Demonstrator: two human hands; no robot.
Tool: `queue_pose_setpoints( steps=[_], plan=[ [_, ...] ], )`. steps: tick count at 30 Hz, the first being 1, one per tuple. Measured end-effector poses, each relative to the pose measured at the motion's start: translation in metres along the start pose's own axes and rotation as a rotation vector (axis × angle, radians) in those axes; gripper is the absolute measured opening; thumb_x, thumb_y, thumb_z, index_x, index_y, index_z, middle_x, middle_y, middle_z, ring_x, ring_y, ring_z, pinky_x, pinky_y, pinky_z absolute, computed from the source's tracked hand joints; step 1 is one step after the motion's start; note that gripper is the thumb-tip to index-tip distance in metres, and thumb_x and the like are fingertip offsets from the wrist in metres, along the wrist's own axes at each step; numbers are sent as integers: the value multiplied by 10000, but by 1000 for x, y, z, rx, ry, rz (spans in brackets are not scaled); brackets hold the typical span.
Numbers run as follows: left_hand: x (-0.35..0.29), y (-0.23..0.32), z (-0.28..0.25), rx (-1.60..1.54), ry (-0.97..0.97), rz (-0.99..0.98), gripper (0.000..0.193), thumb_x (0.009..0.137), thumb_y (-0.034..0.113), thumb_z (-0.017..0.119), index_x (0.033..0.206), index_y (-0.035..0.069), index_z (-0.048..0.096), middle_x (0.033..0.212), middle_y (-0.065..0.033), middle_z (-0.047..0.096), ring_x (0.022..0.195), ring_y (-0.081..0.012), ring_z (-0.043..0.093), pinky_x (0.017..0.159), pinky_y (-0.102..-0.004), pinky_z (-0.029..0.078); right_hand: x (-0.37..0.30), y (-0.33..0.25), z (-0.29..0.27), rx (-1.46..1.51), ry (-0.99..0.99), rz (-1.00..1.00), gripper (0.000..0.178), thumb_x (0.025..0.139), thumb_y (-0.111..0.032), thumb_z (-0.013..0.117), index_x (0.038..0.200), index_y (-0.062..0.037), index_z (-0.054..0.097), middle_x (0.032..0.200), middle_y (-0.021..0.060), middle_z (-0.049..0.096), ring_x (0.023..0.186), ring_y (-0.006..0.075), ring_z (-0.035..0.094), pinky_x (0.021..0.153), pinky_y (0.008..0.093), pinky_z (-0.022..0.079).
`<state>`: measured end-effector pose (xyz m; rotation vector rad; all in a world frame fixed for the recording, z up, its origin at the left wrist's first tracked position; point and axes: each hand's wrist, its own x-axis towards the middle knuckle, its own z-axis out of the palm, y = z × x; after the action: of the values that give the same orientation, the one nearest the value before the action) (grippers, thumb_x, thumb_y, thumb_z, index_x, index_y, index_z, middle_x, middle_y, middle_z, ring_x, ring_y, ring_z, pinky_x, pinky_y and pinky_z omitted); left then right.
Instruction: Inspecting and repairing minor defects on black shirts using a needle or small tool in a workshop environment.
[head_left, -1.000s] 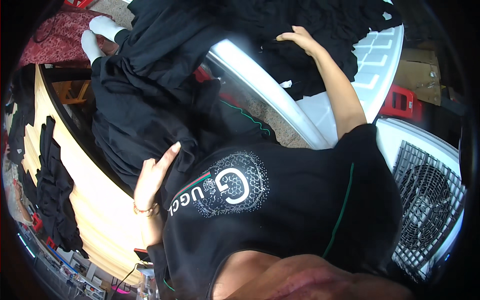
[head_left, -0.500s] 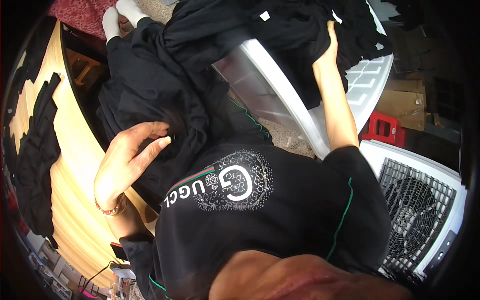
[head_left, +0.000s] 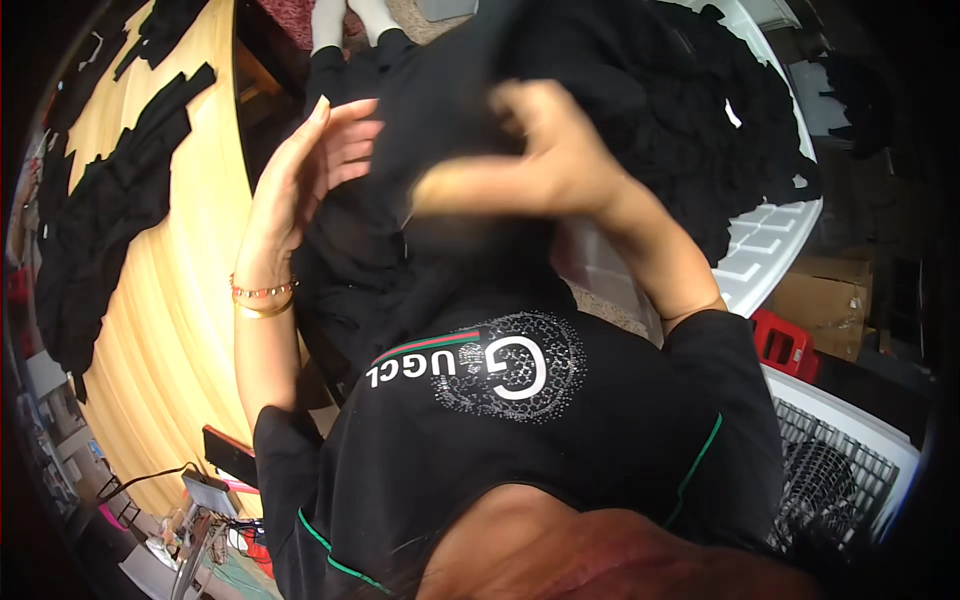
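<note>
Black cloth (head_left: 435, 110) lies across my lap and bunches up between my two hands, part of it smeared by motion. My left hand (head_left: 318, 160) is held up at its left edge, fingers stretched out and thumb raised, gripping nothing. Over the cloth, my right hand (head_left: 545, 165) reaches in from the right, thumb pointing left and fingers bent. Motion blurs its fingertips, so whether they pinch the fabric is unclear. To the right, a heap of black garments (head_left: 670, 120) with small white tags covers much of a white plastic bin or lid (head_left: 755, 240).
On my left stands a wooden table (head_left: 150, 310) with black cloth pieces (head_left: 125, 215) on it. A dark phone-like object (head_left: 230, 455) lies near my left elbow. At right are a red plastic stool (head_left: 785, 345), a cardboard box (head_left: 825, 305) and a white-framed fan unit (head_left: 850, 460).
My right hand has left the garment heap and swung left over my lap. My left hand has moved up and farther away, its fingers now straighter. Dark cloth has shifted between the hands.
</note>
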<state>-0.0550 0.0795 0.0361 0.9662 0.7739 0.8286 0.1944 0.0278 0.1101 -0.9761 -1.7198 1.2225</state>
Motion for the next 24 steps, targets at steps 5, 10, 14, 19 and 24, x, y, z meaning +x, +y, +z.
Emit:
queue_pose_setpoints(
  steps=[5,10,14,19,24],
  plan=[
    [-18,-25,-21,-419,6,-80,403,1024,228,519,1344,-15,548,1316,-109,614,1171,-189,613,1031,-328,487,19,2,65,-320,-510,-86,516,722,-417,812,722,59,613,685,200,651,664,353,673,620,415,533],
    [-24,-9,-18,-213,-108,-56,403,869,-60,498,1259,-41,597,1180,-103,680,1046,-155,661,966,-287,511,4,21,82,-392,-747,-131,511,768,-449,771,739,29,593,691,194,655,657,377,666,599,447,526],
    [-34,-27,-40,-211,15,-31,403,848,-81,470,1219,-46,623,1161,-107,688,1044,-163,664,962,-278,511,-5,32,61,-504,-721,-207,480,777,-366,781,997,49,682,861,193,708,859,356,699,752,436,559],
    [-37,-36,-59,-57,160,-83,428,830,-76,434,1217,-47,615,1145,-101,681,1058,-160,640,992,-285,476,9,25,1,-477,-467,-153,396,772,-270,798,1092,-56,703,871,108,725,809,294,709,715,368,557],
    [-37,-17,-54,278,288,198,463,852,-20,437,1302,-20,547,1238,-107,599,1198,-174,541,1050,-298,399,21,37,-48,-523,-62,-53,404,786,-189,819,1150,-85,678,791,92,701,707,201,696,650,293,532]
  ],
)
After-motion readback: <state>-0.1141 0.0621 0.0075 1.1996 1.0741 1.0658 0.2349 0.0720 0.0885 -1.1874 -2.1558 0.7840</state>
